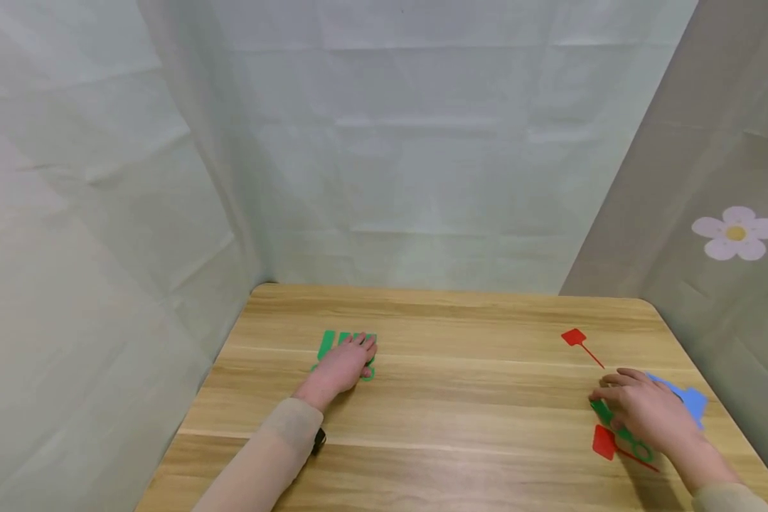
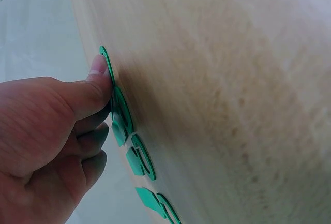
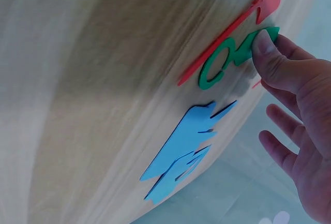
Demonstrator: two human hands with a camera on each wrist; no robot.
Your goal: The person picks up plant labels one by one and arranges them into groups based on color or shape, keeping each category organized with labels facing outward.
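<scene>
1. Nearest, at the right edge of the table (image 1: 461, 398), the right hand (image 1: 653, 412) lies over a mixed pile. Its thumb presses a green tag (image 3: 232, 58) flat on the wood, and the other fingers are spread and hold nothing.
2. A red tag (image 1: 604, 442) lies under that green one, and blue tags (image 1: 688, 398) lie just beside the hand. So this pile looks not yet sorted.
3. A bit farther and to the left, the left hand (image 1: 342, 366) rests on a row of green tags (image 1: 333, 345). Its thumb pushes one down; the wrist view is too close to tell if the curled fingers grip any.
4. That green row looks like the part already done.
5. Farthest right, one more red tag (image 1: 576, 338) lies alone, well apart from both hands.
</scene>
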